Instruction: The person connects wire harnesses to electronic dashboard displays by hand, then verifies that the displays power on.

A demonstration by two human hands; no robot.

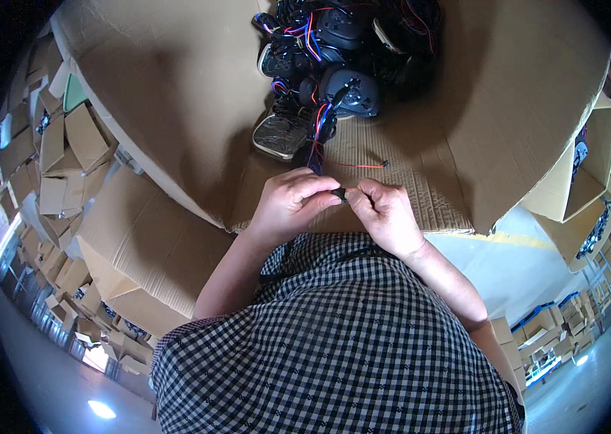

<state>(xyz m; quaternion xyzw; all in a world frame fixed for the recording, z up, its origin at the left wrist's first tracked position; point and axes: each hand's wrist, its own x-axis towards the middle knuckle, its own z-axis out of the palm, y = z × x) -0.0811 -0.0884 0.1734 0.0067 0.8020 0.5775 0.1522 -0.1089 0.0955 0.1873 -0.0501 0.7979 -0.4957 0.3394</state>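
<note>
Fingers pinched, my left hand (293,205) and my right hand (388,216) meet just above the near edge of the cardboard. Between their fingertips is a small black piece (339,194), probably a wire connector, mostly covered by the fingers. A bundle of wires (317,142), red, blue and dark, runs from the pile down behind my left hand. Above the hands lie a black part with a pale rim (282,134) and a rounded black housing (351,90). A thin orange-red wire (360,166) with a small dark end rests on the cardboard near my right hand.
The large cardboard box (168,87) curves around the work, its walls rising left and right. More black wired parts (342,27) are heaped at its far side. A closed-looking carton (154,231) stands at the left, and open cartons (587,170) at the right.
</note>
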